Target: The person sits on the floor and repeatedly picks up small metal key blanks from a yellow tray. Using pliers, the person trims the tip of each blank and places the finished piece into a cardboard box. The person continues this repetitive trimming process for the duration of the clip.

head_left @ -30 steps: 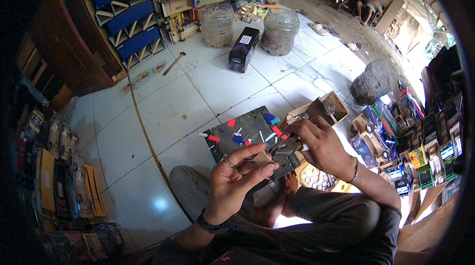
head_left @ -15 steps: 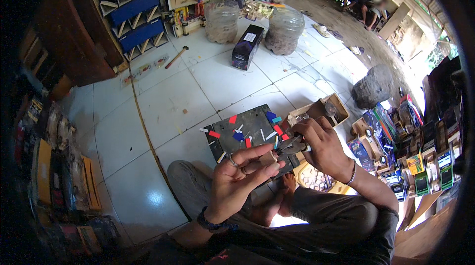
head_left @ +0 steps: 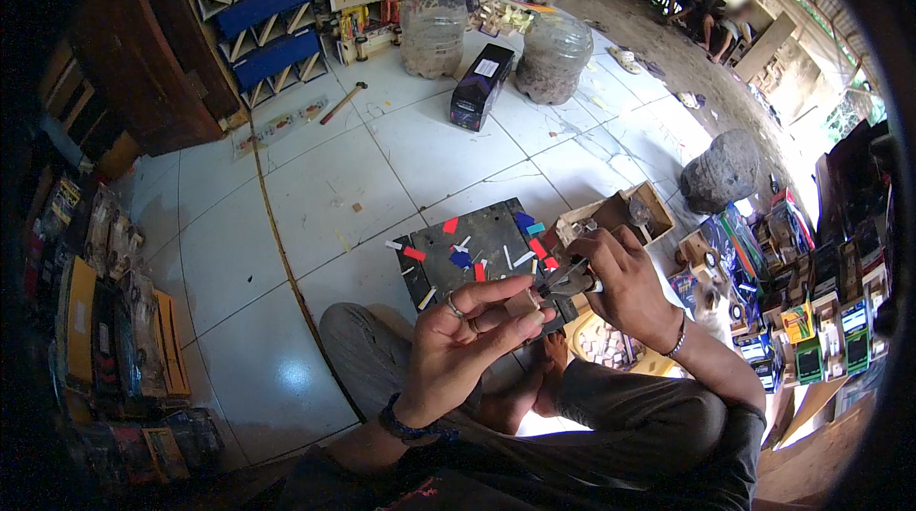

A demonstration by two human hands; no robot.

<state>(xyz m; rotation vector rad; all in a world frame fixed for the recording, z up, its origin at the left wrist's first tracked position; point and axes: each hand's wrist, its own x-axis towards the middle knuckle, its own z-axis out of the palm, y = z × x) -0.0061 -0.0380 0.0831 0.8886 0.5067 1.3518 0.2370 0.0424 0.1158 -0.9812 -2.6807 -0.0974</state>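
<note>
My left hand (head_left: pixel 468 339) pinches a small wooden block (head_left: pixel 520 305) between thumb and fingers, in front of a dark board. In my right hand (head_left: pixel 625 287) is a pair of pliers (head_left: pixel 563 282), its jaws meeting the right end of the block. Whatever the jaw tips grip is too small to make out. Beneath both hands lies the dark board (head_left: pixel 434 268), scattered with red, blue and white scraps, among them a red piece (head_left: pixel 414 253) and a blue piece (head_left: pixel 462 260).
Right of the board stands an open wooden box (head_left: pixel 658 215) with small parts. A yellow tub (head_left: pixel 658 363) of small pieces sits by my legs. Beyond are a black carton (head_left: pixel 480 86), a hammer (head_left: pixel 343 103) and cut plastic jugs (head_left: pixel 553 58). Finished-looking wooden items (head_left: pixel 811 330) crowd the right.
The block and pliers have shifted slightly to the right, and the pliers have turned a little in my right hand. Both hands keep their grip.
</note>
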